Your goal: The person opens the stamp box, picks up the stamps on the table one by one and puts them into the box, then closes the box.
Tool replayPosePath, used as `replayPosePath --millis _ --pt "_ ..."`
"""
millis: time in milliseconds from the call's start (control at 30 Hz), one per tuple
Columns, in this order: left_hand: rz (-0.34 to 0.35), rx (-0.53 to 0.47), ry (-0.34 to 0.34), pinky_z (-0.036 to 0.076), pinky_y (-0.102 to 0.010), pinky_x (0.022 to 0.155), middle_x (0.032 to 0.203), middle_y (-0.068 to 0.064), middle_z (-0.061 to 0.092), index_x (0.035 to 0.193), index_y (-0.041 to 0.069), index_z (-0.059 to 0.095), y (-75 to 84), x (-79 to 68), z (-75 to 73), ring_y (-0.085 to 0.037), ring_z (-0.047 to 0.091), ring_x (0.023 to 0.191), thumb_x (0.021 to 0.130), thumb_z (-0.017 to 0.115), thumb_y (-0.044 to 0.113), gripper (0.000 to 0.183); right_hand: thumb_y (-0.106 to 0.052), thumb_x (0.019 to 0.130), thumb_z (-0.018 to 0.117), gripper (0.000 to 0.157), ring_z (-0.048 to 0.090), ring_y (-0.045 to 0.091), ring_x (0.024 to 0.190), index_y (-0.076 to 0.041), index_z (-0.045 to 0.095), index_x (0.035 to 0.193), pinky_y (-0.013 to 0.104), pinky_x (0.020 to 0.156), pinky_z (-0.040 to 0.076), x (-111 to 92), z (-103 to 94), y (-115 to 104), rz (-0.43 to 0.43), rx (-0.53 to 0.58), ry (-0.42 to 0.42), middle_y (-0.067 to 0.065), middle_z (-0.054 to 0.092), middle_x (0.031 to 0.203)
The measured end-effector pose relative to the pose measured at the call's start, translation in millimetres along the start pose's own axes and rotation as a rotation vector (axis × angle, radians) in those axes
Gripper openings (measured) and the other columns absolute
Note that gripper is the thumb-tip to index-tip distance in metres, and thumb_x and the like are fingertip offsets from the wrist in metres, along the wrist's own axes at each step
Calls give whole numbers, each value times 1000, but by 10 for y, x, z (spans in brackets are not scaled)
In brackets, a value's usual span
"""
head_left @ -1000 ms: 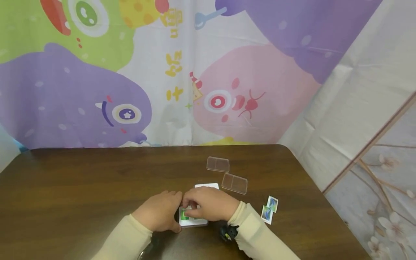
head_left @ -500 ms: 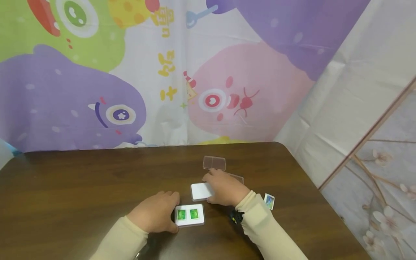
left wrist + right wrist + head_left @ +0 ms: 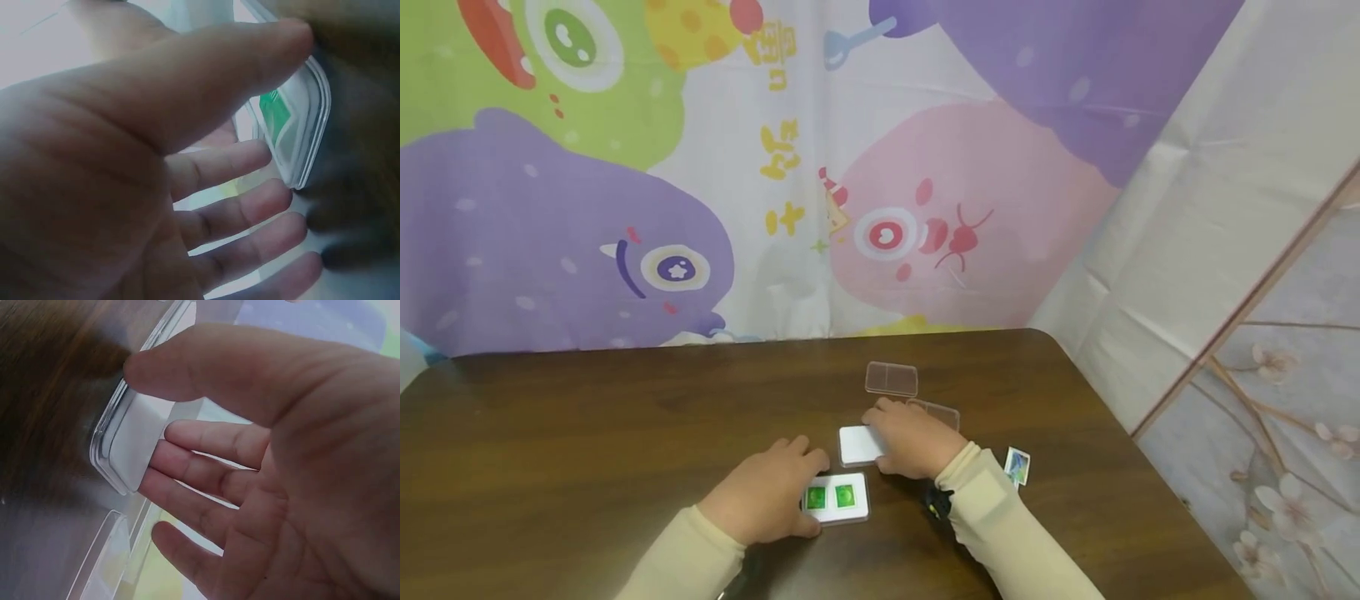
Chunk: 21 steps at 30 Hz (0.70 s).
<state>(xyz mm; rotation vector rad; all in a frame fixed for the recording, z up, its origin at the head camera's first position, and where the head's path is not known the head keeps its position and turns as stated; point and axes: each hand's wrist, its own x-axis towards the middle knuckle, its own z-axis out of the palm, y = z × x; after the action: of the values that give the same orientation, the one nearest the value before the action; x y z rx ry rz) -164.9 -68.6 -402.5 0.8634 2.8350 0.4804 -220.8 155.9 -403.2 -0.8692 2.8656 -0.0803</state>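
A clear plastic case [image 3: 859, 515] with a white card inside shows two green stamps [image 3: 846, 496] side by side. My left hand [image 3: 763, 492] grips its left end, thumb on the near edge and index finger at the far edge; in the left wrist view a green stamp [image 3: 274, 111] shows behind the thumb. Just beyond lies a second case [image 3: 856, 446] with a plain white surface. Across its right end, my right hand [image 3: 917, 437] holds it between thumb and fingertips, and the right wrist view shows this white-faced case [image 3: 134, 428] between them. The palm hides its right part.
Two clear, shallow plastic lids [image 3: 891, 379] lie farther back, one partly behind my right hand. Small blue-green stamps [image 3: 1017, 465] rest to the right, partly hidden by my sleeve. The brown table [image 3: 587, 450] ends at a patterned cloth [image 3: 760, 208].
My right hand has left the green stamps and moved right and away to the white-faced case, uncovering both stamps. My left hand has shifted slightly over its case.
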Motion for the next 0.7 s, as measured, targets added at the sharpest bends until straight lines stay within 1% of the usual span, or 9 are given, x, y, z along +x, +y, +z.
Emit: replayPosePath --millis 100,233,400,500,633,700 --pt "19 17 9 54 -48 76 105 -9 61 114 6 67 12 20 25 -26 57 91 68 95 31 60 -21 85 83 50 62 21 106 -6 65 130 41 96 50 2 4 3 8 -19 5 7 64 119" --pt "23 31 14 56 -50 79 109 -12 64 110 5 67 22 33 37 -29 61 95 68 95 32 57 -22 85 83 44 62 22 102 -6 68 123 40 93 51 -1 -2 -2 1 -44 12 7 64 114" --pt "0 11 4 55 -50 80 110 -13 65 108 7 67 0 22 21 -27 60 95 68 95 31 55 -23 87 84 39 62 23 101 -6 69 119 41 92 52 -16 -19 -21 -7 -56 14 8 64 112" --pt "-20 -4 1 54 -49 78 106 -11 64 107 7 67 -27 13 3 -25 58 92 68 96 28 53 -24 88 83 39 62 24 102 -6 69 119 41 93 52 -25 -29 -27 -3 -57 7 8 64 112" --pt "-36 -8 8 52 -47 74 97 -6 58 105 7 66 -71 5 -24 -22 53 85 66 96 24 52 -25 88 83 41 62 24 104 -6 69 121 42 95 52 -36 -40 -28 1 -58 -3 9 64 114" --pt "-46 -9 4 52 -47 74 97 -5 58 106 7 67 -91 6 -40 -22 53 85 67 96 24 51 -26 89 83 42 62 24 105 -7 68 123 42 96 52 -43 -44 -24 9 -52 -10 9 64 116"
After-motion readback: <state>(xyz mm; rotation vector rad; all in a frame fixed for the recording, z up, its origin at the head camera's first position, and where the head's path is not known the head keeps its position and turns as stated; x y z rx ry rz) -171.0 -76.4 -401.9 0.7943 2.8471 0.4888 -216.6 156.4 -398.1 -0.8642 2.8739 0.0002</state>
